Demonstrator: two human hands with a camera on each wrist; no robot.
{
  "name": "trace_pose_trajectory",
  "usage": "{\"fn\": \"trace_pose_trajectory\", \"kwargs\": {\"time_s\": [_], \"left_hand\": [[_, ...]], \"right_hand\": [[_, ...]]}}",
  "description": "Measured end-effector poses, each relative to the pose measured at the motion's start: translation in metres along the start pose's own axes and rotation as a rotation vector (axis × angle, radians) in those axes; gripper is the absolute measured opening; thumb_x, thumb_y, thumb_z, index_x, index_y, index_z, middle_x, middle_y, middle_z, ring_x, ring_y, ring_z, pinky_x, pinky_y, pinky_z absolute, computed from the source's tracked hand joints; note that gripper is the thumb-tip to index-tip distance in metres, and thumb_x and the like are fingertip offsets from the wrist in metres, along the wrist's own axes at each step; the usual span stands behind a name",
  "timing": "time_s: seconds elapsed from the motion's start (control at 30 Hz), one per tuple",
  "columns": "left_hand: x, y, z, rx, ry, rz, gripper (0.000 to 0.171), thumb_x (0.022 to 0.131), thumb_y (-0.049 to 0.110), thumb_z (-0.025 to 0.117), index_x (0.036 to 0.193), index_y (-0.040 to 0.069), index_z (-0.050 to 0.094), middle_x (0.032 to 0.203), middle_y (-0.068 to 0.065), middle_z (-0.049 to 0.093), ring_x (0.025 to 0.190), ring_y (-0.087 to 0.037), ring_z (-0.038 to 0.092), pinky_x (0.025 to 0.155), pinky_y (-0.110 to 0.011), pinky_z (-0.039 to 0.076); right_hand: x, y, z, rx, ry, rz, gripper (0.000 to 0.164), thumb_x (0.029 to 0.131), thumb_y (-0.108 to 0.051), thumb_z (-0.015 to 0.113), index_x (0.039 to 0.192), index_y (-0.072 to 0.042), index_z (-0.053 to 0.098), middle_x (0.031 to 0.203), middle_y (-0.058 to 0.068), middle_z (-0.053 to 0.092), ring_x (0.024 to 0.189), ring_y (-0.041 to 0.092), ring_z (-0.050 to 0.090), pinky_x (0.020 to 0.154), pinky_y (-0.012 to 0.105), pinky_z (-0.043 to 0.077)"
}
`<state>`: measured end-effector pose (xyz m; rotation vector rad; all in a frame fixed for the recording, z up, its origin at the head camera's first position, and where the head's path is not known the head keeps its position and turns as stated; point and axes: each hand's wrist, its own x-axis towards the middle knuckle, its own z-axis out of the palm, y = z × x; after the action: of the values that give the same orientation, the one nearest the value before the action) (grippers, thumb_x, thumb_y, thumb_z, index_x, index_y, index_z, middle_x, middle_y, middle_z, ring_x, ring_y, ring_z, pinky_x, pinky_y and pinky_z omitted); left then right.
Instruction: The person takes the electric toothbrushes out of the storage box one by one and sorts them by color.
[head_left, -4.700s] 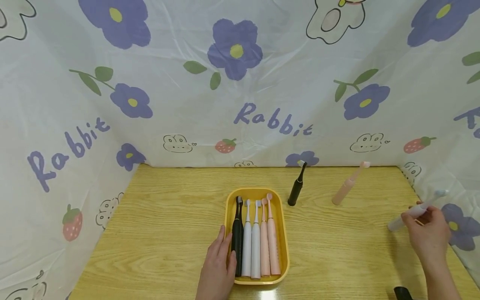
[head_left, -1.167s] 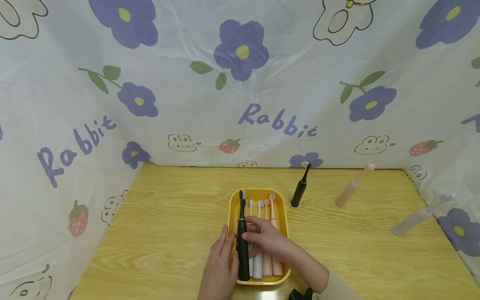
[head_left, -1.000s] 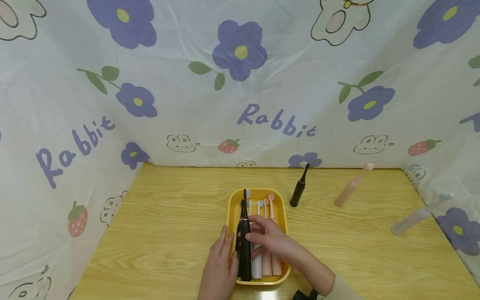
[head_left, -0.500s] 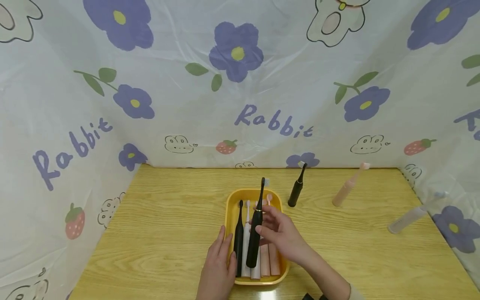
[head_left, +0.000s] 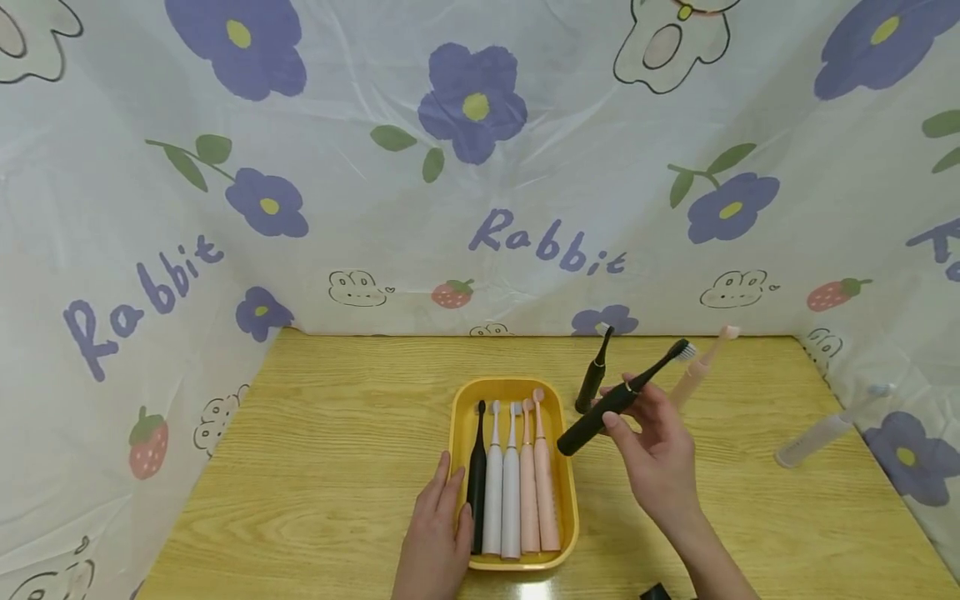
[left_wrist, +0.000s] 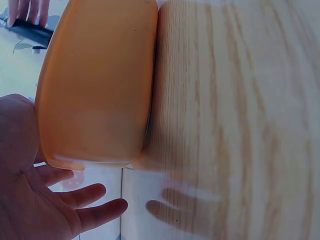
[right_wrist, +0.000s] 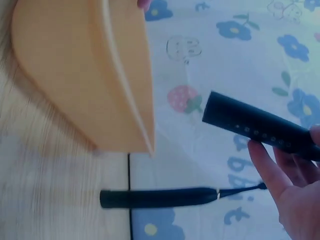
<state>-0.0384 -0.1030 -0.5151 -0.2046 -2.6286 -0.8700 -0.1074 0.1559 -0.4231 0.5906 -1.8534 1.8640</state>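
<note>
My right hand [head_left: 663, 458] holds a black electric toothbrush [head_left: 600, 417] between thumb and fingers, tilted above the table to the right of a yellow tray [head_left: 572, 500]. In the right wrist view its handle [right_wrist: 250, 117] shows a row of small dots. My left hand [head_left: 435, 533] rests at the tray's left rim, thumb over the edge; the left wrist view shows its fingers [left_wrist: 102, 212] spread and fairly straight beside the tray wall. Inside the tray lie one black toothbrush [head_left: 477, 492], two white toothbrushes [head_left: 494, 500] and two pink toothbrushes [head_left: 546, 492], heads pointing away.
Behind the held brush stands a black toothbrush [head_left: 590, 387] on its base. Farther right stand a pink toothbrush [head_left: 686, 383], partly behind my right hand, and a white toothbrush [head_left: 813, 440]. A patterned cloth [head_left: 360, 208] hangs along the wooden table's [head_left: 322, 467] back and sides.
My right hand let go of the white toothbrush standing at right, gripped a black one in the tray, then lifted it out and carried it right. The left hand stays at the tray.
</note>
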Motion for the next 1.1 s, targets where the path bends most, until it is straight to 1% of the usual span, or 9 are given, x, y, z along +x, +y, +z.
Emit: {"fn": "trace_pose_trajectory", "kwargs": {"time_s": [0.1,0.17,0.27,0.4,0.53,0.63,0.8,0.87,1.1], "left_hand": [[0.000,0.000,-0.001,-0.001,-0.004,-0.006,0.045,0.089,0.001,0.073,0.132,-0.005,0.062,0.152,-0.024,0.047,0.123,-0.041,0.057,0.094,-0.054,0.055],[0.000,0.001,-0.001,-0.002,-0.005,-0.010,0.045,0.090,0.001,0.073,0.133,-0.005,0.062,0.152,-0.024,0.047,0.123,-0.041,0.057,0.094,-0.054,0.055],[0.000,0.001,-0.001,-0.002,0.001,-0.007,0.045,0.090,0.001,0.073,0.133,-0.005,0.062,0.152,-0.024,0.047,0.123,-0.041,0.057,0.094,-0.054,0.055],[0.001,0.001,-0.001,-0.005,0.016,0.008,0.046,0.089,0.000,0.074,0.132,-0.005,0.063,0.151,-0.025,0.048,0.122,-0.040,0.058,0.093,-0.053,0.056],[0.001,0.002,-0.002,-0.006,0.019,0.017,0.046,0.088,0.000,0.074,0.132,-0.005,0.063,0.150,-0.025,0.049,0.121,-0.040,0.058,0.091,-0.052,0.056],[0.001,0.002,-0.002,-0.004,0.022,0.023,0.046,0.087,0.000,0.074,0.131,-0.006,0.063,0.149,-0.025,0.050,0.120,-0.040,0.059,0.091,-0.053,0.057],[0.001,0.002,-0.001,-0.003,0.025,0.028,0.046,0.087,-0.001,0.074,0.131,-0.006,0.063,0.149,-0.025,0.049,0.120,-0.040,0.059,0.090,-0.052,0.057],[0.001,0.002,-0.001,-0.005,0.020,0.022,0.045,0.088,-0.001,0.074,0.131,-0.006,0.063,0.150,-0.025,0.049,0.121,-0.040,0.059,0.091,-0.052,0.057],[0.001,0.002,-0.002,-0.012,-0.003,0.000,0.045,0.089,-0.001,0.073,0.132,-0.006,0.063,0.151,-0.025,0.048,0.122,-0.041,0.058,0.092,-0.052,0.056]], "right_hand": [[0.001,0.007,-0.008,-0.146,0.052,-0.052,0.053,0.084,0.031,0.058,0.135,0.018,0.049,0.118,0.011,0.069,0.109,0.012,0.068,0.080,0.025,0.060],[0.001,0.013,-0.013,-0.246,0.078,-0.071,0.055,0.083,0.031,0.062,0.134,0.016,0.052,0.117,0.011,0.069,0.108,0.008,0.067,0.080,0.022,0.059],[0.003,0.024,-0.016,-0.356,0.103,-0.117,0.055,0.080,0.030,0.066,0.132,0.014,0.056,0.114,0.019,0.070,0.107,0.004,0.066,0.078,0.016,0.057],[0.003,0.041,-0.017,-0.448,0.126,-0.128,0.052,0.079,0.026,0.071,0.128,0.014,0.059,0.111,0.027,0.068,0.106,-0.002,0.062,0.077,0.011,0.054],[0.002,0.056,-0.018,-0.493,0.143,-0.082,0.048,0.082,0.021,0.073,0.127,0.013,0.059,0.113,0.027,0.067,0.105,-0.003,0.060,0.079,0.009,0.053],[0.001,0.065,-0.018,-0.510,0.146,-0.037,0.045,0.086,0.018,0.072,0.128,0.012,0.058,0.116,0.026,0.066,0.105,0.004,0.062,0.080,0.009,0.052],[-0.002,0.079,-0.017,-0.574,0.133,-0.008,0.044,0.088,0.014,0.072,0.129,0.012,0.056,0.117,0.026,0.065,0.103,0.031,0.067,0.082,0.010,0.052],[-0.003,0.084,-0.016,-0.601,0.129,-0.002,0.043,0.089,0.012,0.072,0.129,0.011,0.056,0.116,0.026,0.065,0.103,0.038,0.067,0.083,0.011,0.052],[-0.005,0.093,-0.011,-0.614,0.138,0.027,0.042,0.091,0.010,0.071,0.130,0.010,0.055,0.117,0.027,0.064,0.105,0.040,0.066,0.083,0.005,0.048]]}}
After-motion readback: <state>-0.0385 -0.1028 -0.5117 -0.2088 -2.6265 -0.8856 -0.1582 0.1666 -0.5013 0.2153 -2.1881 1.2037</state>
